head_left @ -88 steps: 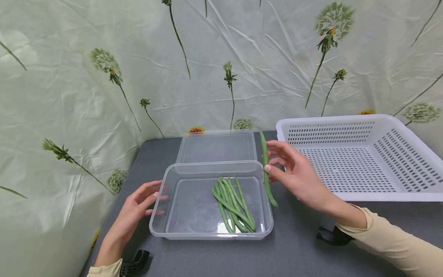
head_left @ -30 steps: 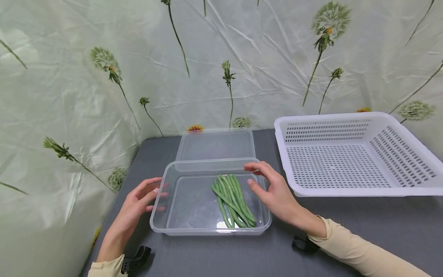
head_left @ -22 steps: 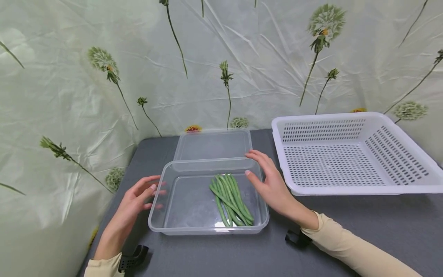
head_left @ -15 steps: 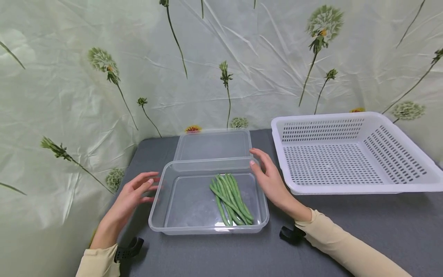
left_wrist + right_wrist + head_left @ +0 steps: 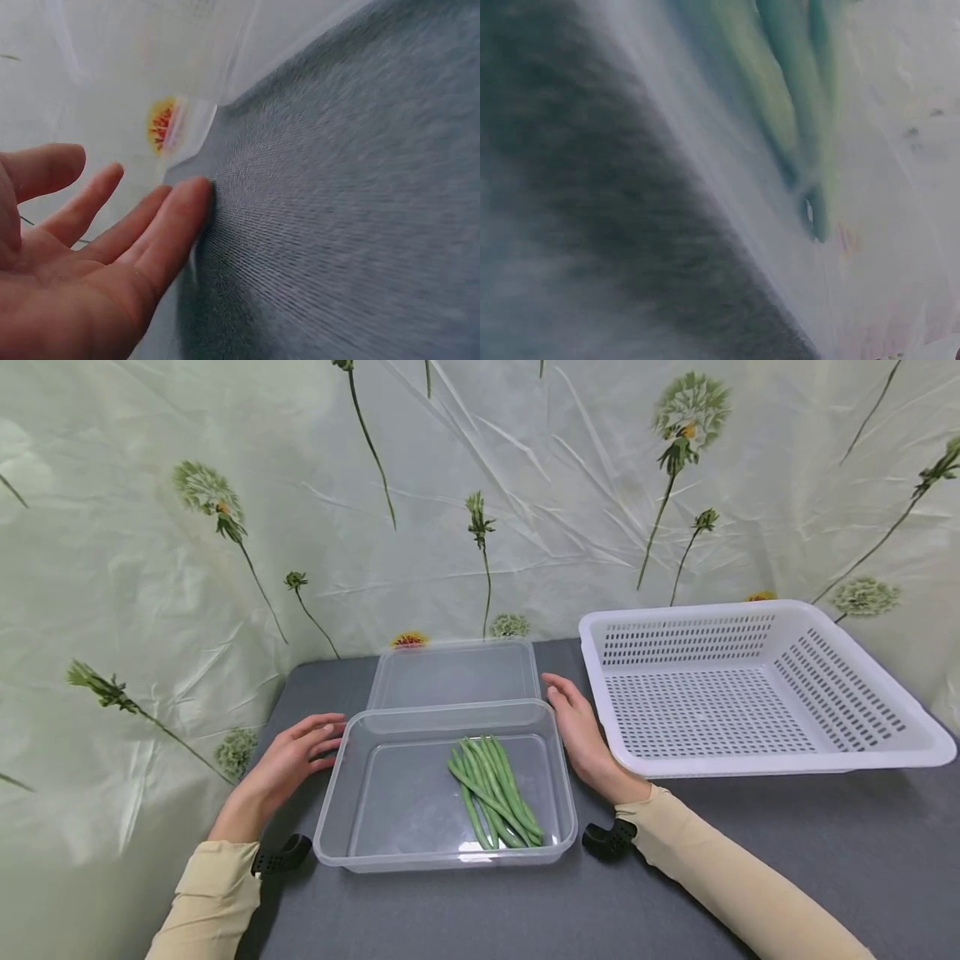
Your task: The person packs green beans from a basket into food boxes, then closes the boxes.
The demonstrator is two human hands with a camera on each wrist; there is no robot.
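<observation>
A clear plastic container point(image 5: 405, 802) sits on the dark grey table with several green beans point(image 5: 495, 793) bunched in its right half. My left hand point(image 5: 288, 760) is by its left wall, fingers relaxed and holding nothing; in the left wrist view the fingers point(image 5: 172, 225) are spread over the grey cloth. On the other side my right hand point(image 5: 588, 743) lies along the right wall, fingers loosely extended and nothing in its grasp. The right wrist view is blurred and shows the green beans point(image 5: 780, 97) through the container's wall.
Behind the container lies a flat clear lid point(image 5: 453, 677). To the right stands a white perforated basket point(image 5: 720, 764), close beside the right hand. A curtain point(image 5: 570, 527) printed with dandelions hangs along the back and left edges of the table.
The right hand has laid its green bean among the others, let go, and drawn back to the container's right side. The left hand has moved slightly off the left wall.
</observation>
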